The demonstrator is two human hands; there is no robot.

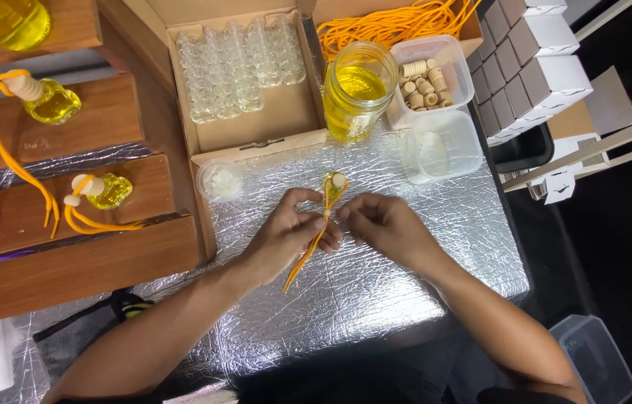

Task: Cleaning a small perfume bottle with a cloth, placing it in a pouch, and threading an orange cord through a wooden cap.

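A small glass bottle of yellow liquid [335, 184] with a wooden cap lies on the silver foil table [406, 277], an orange cord [302, 260] tied to it. My left hand [286, 236] pinches the cord at a small bead just below the bottle. My right hand [377, 223] meets it from the right, fingertips on the same spot of the cord. The cord's loose end trails down under my left hand.
A jar of yellow liquid [357, 88], a tub of wooden caps [428, 75], an empty tub [443, 146] and a small round lid [220, 179] stand behind. A cardboard box of empty glass bottles [237, 63], orange cords [391, 22] and white boxes [529, 60] lie farther back. Finished bottles [103, 191] rest on wooden steps at left.
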